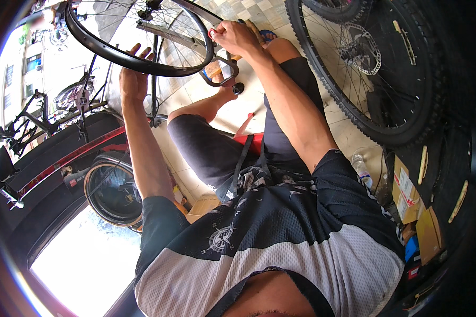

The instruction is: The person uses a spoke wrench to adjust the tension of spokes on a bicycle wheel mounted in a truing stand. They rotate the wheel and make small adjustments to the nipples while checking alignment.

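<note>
A bare black bicycle wheel rim (122,59) with thin spokes stands before me in a grey metal wheel-truing stand (182,39). My left hand (134,79) is at the rim's near left side, fingers stretched and apart. The rim crosses in front of that hand, so I cannot tell how firmly it touches. My right hand (235,38) is closed in a pinch at the wheel's right side. Between its fingertips shows a small red tool (212,33) that looks like a spoke wrench, beside the rim.
A large knobby-tyred wheel (328,95) with a disc rotor (362,50) stands at right. More wheels (111,187) lean at lower left, near a red rail (74,158). Cardboard boxes (407,195) and a plastic bottle (360,168) are at lower right. Tiled floor (188,174) lies beneath.
</note>
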Tool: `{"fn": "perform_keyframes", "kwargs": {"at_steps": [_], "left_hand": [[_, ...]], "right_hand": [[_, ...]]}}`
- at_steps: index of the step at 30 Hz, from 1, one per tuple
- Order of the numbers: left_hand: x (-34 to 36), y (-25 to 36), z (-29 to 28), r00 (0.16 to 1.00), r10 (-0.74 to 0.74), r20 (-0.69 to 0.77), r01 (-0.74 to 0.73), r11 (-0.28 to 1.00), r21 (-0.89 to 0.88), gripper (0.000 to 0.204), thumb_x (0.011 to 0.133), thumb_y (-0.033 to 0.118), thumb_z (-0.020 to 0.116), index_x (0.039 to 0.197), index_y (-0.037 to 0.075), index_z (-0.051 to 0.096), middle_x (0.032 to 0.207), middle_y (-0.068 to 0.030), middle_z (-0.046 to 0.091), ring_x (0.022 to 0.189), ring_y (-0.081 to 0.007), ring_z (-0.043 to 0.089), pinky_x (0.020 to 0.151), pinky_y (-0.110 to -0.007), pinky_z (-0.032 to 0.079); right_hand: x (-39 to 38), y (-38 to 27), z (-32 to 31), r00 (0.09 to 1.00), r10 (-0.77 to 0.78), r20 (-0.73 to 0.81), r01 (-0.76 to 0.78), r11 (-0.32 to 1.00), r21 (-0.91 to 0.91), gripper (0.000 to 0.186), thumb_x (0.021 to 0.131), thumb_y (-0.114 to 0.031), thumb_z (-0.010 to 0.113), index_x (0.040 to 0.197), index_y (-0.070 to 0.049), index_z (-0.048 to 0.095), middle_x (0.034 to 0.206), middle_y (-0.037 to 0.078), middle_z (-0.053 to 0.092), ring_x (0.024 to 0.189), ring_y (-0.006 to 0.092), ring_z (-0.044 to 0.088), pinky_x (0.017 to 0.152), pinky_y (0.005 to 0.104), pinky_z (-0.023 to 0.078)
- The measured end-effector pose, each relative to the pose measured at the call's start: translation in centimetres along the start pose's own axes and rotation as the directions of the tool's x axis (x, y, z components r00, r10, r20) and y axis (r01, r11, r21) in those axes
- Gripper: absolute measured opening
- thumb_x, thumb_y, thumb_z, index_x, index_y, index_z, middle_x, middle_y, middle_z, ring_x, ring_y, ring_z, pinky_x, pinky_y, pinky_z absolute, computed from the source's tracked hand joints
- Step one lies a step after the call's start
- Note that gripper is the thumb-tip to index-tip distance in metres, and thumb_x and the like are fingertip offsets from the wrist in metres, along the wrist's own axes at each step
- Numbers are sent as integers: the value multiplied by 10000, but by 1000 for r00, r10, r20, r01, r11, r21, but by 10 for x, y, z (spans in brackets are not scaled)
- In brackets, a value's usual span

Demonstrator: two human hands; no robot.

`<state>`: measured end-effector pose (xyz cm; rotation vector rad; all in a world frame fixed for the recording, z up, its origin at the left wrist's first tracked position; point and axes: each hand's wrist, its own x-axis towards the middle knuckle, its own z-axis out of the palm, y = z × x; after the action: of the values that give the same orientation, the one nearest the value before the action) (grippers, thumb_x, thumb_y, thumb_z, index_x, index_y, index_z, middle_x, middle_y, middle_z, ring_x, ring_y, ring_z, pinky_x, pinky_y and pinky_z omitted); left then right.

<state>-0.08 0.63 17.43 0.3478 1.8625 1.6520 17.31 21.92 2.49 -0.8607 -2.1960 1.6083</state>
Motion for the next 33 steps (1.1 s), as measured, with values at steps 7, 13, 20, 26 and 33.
{"fn": "perform_keyframes", "kwargs": {"at_steps": [7,13,20,26,33], "left_hand": [[8,6,-5,995,80,53,-86,990,116,636,1038,511,468,1420,3,461,1404,-191,544,1279,-383,533,1038,-445,417],[10,-7,-10,997,74,31,-74,997,-6,433,1042,362,539,1244,-20,556,1305,-232,614,1140,-349,637,989,-402,516],[7,-31,-8,997,-33,64,31,999,32,508,1065,302,493,1385,-91,459,1252,-227,642,1119,-274,644,979,-344,513],[6,-33,-11,997,-80,11,80,997,-16,480,1056,250,490,1399,-83,450,1239,-216,651,1106,-274,646,952,-351,519],[9,-42,-3,989,-134,59,137,990,-34,512,1050,234,489,1451,-59,367,1312,-236,593,1120,-297,633,956,-365,519]], "right_hand": [[1,1,2,1000,5,8,-5,1000,18,284,873,-298,700,946,-23,708,880,132,743,801,260,708,740,369,542],[1,4,4,1000,-11,-18,11,1000,8,295,874,-306,710,946,-20,704,879,133,742,808,256,707,738,367,541],[4,8,5,999,-34,-16,34,999,-1,282,856,-289,715,941,-20,710,882,137,743,801,263,711,733,368,540],[1,4,3,1000,-12,-18,12,1000,-5,287,853,-295,714,925,-17,713,876,141,744,796,265,714,726,370,540],[0,3,1,999,-25,-24,25,1000,5,281,854,-296,714,909,-21,712,865,140,744,791,266,715,724,374,542]]}}
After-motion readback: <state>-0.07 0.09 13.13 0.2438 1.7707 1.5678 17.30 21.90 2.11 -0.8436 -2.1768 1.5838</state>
